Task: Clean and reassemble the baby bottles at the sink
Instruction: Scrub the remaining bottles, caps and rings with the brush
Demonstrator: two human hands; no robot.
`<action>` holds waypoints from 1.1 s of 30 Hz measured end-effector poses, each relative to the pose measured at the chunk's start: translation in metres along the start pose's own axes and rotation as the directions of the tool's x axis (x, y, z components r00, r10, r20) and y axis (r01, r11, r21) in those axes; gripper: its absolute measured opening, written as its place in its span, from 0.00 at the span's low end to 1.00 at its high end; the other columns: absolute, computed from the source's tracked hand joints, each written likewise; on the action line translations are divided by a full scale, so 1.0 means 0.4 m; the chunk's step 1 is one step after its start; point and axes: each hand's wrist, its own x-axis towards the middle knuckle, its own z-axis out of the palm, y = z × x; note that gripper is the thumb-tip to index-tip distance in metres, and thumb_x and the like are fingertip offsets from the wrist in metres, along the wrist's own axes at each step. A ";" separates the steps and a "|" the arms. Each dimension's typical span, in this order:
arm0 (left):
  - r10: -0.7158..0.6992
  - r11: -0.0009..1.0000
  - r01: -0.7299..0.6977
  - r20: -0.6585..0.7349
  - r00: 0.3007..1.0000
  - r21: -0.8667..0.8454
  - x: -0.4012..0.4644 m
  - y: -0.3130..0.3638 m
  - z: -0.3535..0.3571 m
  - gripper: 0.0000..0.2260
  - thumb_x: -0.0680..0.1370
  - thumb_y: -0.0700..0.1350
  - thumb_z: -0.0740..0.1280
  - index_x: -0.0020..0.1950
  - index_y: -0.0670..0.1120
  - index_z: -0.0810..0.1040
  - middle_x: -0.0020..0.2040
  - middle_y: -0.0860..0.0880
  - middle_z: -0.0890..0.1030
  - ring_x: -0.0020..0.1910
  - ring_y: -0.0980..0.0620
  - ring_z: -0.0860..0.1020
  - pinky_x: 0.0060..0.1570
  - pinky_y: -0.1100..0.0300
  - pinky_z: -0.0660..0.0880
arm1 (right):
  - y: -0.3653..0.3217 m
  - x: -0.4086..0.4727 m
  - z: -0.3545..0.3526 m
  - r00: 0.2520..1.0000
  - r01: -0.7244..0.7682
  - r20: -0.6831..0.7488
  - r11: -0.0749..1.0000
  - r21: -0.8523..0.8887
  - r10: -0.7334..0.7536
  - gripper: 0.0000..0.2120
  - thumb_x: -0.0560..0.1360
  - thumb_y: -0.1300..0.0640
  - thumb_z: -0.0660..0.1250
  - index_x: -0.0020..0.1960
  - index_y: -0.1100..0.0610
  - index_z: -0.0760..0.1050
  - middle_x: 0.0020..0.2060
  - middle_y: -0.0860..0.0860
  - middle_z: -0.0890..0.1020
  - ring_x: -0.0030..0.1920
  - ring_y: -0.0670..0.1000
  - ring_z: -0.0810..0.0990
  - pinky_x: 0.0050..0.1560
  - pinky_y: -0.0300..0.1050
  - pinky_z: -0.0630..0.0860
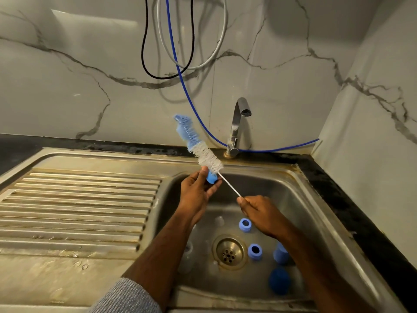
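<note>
One view only — a wide-angle camera on the person's head, looking forward and down from close above the sink [316,199]. It faces the marble wall [67,86] behind the tap [239,123], and both forearms reach in from the bottom edge — lines bow near the borders.

I see a brush [198,147] with blue and white bristles, blue rings [245,225] in a dull steel sink [320,206], a black counter [352,199], white walls [67,86] veined grey, black, grey and blue cords [168,41], and a grey ribbed sleeve [126,299].
</note>
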 end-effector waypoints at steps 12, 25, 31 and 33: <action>0.009 0.991 -0.014 -0.036 0.999 -0.133 0.010 0.010 -0.002 0.20 0.70 0.39 0.73 0.61 0.40 0.78 0.58 0.40 0.84 0.59 0.42 0.83 0.52 0.52 0.83 | 0.005 0.007 -0.015 0.998 -0.044 0.056 0.998 0.044 0.042 0.25 0.84 0.48 0.58 0.36 0.64 0.72 0.26 0.49 0.72 0.28 0.45 0.70 0.36 0.45 0.71; 0.046 0.999 -0.045 0.031 0.998 -0.029 0.009 0.027 -0.009 0.17 0.70 0.40 0.72 0.58 0.39 0.80 0.54 0.41 0.86 0.56 0.44 0.84 0.56 0.51 0.82 | 0.041 0.005 -0.062 0.995 -0.048 0.091 0.994 0.098 0.039 0.24 0.84 0.48 0.59 0.29 0.50 0.69 0.23 0.45 0.70 0.26 0.43 0.67 0.33 0.39 0.67; 0.076 0.945 -0.113 0.130 0.989 0.308 -0.002 0.019 -0.012 0.24 0.68 0.42 0.75 0.63 0.41 0.79 0.55 0.44 0.86 0.56 0.46 0.84 0.51 0.57 0.83 | 0.040 0.008 -0.042 0.999 -0.041 -0.017 0.999 -0.005 0.041 0.23 0.84 0.47 0.58 0.32 0.54 0.70 0.24 0.46 0.69 0.26 0.43 0.67 0.33 0.41 0.67; 0.115 0.917 -0.160 0.140 0.983 0.365 -0.004 0.009 -0.006 0.24 0.67 0.42 0.77 0.62 0.41 0.80 0.55 0.43 0.86 0.56 0.47 0.85 0.52 0.58 0.82 | 0.034 0.014 -0.033 1.000 -0.008 -0.013 1.000 -0.002 0.008 0.23 0.84 0.47 0.59 0.32 0.55 0.70 0.24 0.46 0.70 0.26 0.42 0.66 0.33 0.42 0.67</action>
